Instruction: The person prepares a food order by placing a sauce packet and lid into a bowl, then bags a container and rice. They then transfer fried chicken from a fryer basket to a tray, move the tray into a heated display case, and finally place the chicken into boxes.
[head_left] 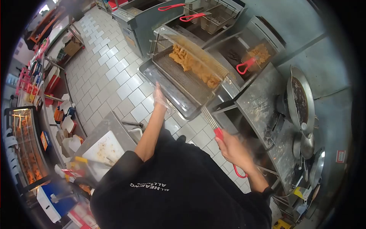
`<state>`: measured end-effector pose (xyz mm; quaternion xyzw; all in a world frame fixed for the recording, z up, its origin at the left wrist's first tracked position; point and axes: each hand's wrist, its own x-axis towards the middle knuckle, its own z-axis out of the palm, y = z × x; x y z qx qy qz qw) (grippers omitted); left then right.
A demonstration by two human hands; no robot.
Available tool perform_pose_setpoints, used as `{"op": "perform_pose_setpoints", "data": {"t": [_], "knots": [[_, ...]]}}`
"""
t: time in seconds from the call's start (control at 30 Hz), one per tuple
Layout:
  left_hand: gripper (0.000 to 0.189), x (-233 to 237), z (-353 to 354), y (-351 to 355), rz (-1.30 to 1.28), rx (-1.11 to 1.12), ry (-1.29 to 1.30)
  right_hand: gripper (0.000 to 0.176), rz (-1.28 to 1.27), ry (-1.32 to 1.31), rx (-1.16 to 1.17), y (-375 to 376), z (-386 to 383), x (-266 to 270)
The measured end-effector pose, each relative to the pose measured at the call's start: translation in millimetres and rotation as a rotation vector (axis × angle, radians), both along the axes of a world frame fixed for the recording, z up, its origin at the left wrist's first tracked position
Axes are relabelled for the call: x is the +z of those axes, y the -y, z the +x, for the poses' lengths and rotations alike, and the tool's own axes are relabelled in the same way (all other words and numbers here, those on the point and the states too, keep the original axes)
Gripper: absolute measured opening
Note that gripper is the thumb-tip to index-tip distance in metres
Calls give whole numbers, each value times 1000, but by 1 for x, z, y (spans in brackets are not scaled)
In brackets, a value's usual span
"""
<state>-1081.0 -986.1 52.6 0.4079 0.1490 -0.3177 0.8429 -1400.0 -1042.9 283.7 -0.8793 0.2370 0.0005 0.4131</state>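
Head view. Held the fry basket (181,78) high in the centre of the frame, tilted over the metal tray (146,70), with golden fried pieces (190,63) heaped along its far side. Clamped it from the lower right of centre with the right hand (230,147), all fingers wrapped tight round the red handle (218,133). Raised the gloved left hand (160,97) just beside the tray's near edge, fingers loosely spread, gripping nothing. Looked risky here: tipped any further, could have spilled pieces past the tray onto the tiled floor (110,72). Could also have dripped hot oil close to that left hand, or twisted loose under so long a lever.
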Motion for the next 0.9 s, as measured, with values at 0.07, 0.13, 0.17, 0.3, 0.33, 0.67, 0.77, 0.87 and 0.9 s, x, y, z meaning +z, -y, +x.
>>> {"op": "perform_pose_setpoints", "data": {"t": [0.07,0.13,0.17,0.3,0.33,0.67,0.77,0.87,0.9], "knots": [[66,28,-16,1,-29,-10,-39,18,-34,-81,17,-7,-8,-22],[70,21,-24,4,-13,-29,-26,15,-89,-155,47,-14,-11,-31],[70,19,-26,5,-16,-28,-28,15,-92,-157,48,-14,-15,-39],[71,38,-46,15,-119,-16,-106,16,-210,-193,40,-4,-30,-65],[71,35,-46,15,-126,-5,-77,16,-227,-155,38,-3,-31,-66],[69,45,-35,33,-114,-21,-32,20,-384,-227,-37,26,-34,-66],[66,35,-35,41,-212,-78,-77,25,-421,-164,-32,23,-34,-77],[64,52,-35,43,-310,-74,-49,30,-419,-149,-53,25,-29,-79],[64,49,-41,42,-308,-64,-59,32,-401,-171,-62,23,-32,-81]]}}
